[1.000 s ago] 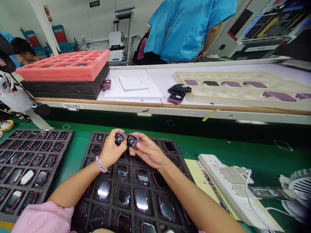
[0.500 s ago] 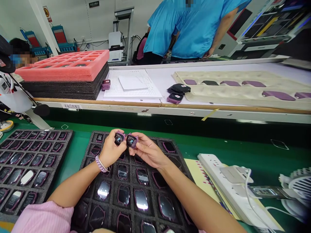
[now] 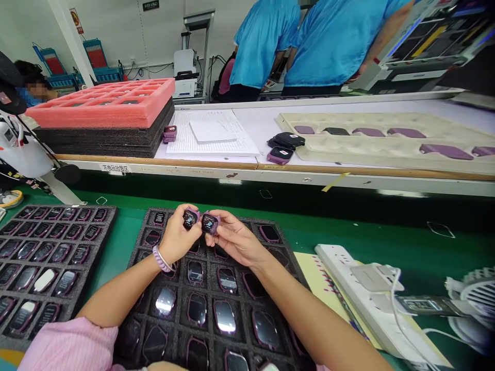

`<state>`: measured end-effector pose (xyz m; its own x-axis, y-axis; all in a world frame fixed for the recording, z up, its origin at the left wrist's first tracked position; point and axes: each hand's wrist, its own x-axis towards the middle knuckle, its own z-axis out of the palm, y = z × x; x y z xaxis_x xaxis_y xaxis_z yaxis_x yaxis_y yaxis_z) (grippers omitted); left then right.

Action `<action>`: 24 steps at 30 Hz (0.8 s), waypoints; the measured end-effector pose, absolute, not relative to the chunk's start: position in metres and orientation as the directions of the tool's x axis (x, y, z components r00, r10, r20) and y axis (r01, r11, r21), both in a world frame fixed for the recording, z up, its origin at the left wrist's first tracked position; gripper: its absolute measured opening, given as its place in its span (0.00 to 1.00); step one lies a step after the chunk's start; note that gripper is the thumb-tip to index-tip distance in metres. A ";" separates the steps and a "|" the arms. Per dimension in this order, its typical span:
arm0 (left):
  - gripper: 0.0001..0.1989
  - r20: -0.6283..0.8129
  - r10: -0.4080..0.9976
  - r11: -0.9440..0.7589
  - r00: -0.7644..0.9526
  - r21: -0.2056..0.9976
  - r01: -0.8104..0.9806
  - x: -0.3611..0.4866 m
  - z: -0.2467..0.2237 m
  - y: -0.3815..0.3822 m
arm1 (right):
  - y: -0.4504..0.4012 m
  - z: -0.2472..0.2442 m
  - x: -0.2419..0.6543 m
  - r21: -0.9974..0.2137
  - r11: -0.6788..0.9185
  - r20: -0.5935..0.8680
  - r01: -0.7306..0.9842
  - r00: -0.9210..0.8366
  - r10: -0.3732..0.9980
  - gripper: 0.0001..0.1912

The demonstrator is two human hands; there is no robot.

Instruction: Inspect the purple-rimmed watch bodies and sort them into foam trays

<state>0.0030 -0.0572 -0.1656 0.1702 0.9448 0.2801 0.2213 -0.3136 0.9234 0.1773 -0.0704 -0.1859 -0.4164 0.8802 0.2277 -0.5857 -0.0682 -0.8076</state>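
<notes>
Side by side above a black foam tray (image 3: 211, 260), two purple smartwatch bodies face me with their screens lit. My left hand (image 3: 178, 234) grips the left smartwatch body (image 3: 190, 219) between thumb and fingers. The right smartwatch body (image 3: 210, 223) is pinched in my right hand (image 3: 235, 237), its fingertips behind and below the case. The two cases are very close; I cannot tell whether they touch. Beneath my hands, the tray's compartments hold several more purple-rimmed watch bodies, mostly with dark or reflecting screens.
Another foam tray (image 3: 88, 257) of watch bodies lies left. A white power strip (image 3: 348, 288) and small fan (image 3: 474, 299) are at right. On the raised shelf stand pink foam trays (image 3: 116, 116), papers (image 3: 212, 131) and a beige tray (image 3: 348, 144). Co-workers in blue stand behind it.
My hands and both smartwatch bodies keep practically the same position. In the background, the co-workers in blue have shifted, the right one moving rightward.
</notes>
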 end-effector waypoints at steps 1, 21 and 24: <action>0.15 0.275 0.946 -0.309 0.171 0.926 0.218 0.003 -0.165 -0.057 | -0.071 -0.186 0.177 -0.805 -0.068 0.230 -0.589 -0.417 0.879 0.16; 0.35 -0.179 0.943 0.255 0.282 0.931 -0.262 0.001 -0.154 -0.048 | -0.061 -0.180 0.182 -0.800 -0.176 0.010 -0.573 -0.306 0.952 0.23; 0.33 -0.103 0.950 0.180 0.294 0.952 -0.248 0.001 -0.146 -0.052 | -0.064 -0.174 0.183 -0.816 -0.142 0.023 -0.560 -0.277 0.961 0.22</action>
<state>0.0014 -0.0522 -0.1459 0.2943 0.9502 -0.1029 -0.2475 0.1798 0.9521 0.1833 -0.0638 -0.1741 -0.2765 0.9607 0.0227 -0.5603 -0.1419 -0.8161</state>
